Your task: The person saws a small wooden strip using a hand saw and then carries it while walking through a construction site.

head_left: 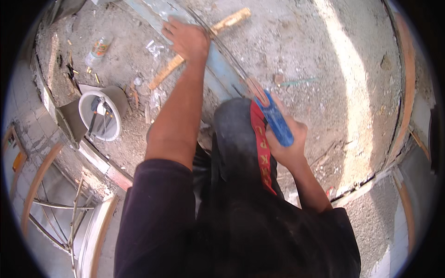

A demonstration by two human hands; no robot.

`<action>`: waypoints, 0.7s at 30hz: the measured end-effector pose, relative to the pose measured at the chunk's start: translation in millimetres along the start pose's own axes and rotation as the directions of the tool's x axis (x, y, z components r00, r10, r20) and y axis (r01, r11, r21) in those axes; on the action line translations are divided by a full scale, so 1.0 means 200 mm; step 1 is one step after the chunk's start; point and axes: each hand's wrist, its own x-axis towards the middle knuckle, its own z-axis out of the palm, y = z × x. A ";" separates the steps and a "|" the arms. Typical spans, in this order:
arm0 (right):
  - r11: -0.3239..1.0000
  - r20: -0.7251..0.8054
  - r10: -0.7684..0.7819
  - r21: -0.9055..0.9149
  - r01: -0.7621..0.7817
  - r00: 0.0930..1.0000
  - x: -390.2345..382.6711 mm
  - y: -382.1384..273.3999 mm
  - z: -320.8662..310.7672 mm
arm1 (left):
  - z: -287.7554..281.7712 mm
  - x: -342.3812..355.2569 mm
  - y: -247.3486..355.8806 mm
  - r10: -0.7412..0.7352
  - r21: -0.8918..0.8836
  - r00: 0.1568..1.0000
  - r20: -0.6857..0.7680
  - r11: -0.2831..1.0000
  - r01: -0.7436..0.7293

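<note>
A blue-grey wooden board (218, 65) lies on the ground, running from the top of the view down to my bent knee. My left hand (190, 39) rests flat on the board with its fingers spread, holding nothing. My right hand (287, 139) is closed around the blue handle of a handsaw (279, 125), beside my right knee. The saw's long thin blade shows nearly edge-on and runs up and left along the board's right side. Whether its teeth touch the wood cannot be made out. A light wooden stick (231, 21) lies crosswise at the board, its middle hidden.
To the left stands a white bucket (121, 103) with hand tools inside. A clear plastic bottle (98, 48) lies beyond it. A thin green stick (299, 82) lies to the right. Wood scraps and litter dot the rough ground. A wooden frame (99, 236) stands at the lower left.
</note>
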 end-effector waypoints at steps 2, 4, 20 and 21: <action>0.990 -0.030 0.132 0.054 -0.130 0.991 -0.06 -0.06 -0.01 | 0.01 -0.08 0.01 -0.079 0.140 0.997 0.011 0.987 0.077; 0.994 -0.036 0.108 0.002 -0.108 0.994 -0.16 -0.02 -0.04 | 0.01 -0.07 0.06 -0.080 0.116 0.997 0.016 0.990 0.078; 0.982 0.057 0.185 0.013 -0.186 0.981 0.13 -0.04 0.07 | 0.04 -0.07 0.02 -0.017 0.112 0.998 -0.053 0.993 0.023; 0.989 0.020 0.149 0.022 -0.149 0.989 0.13 -0.06 0.10 | 0.04 -0.05 0.03 -0.042 0.106 0.998 -0.038 0.993 0.046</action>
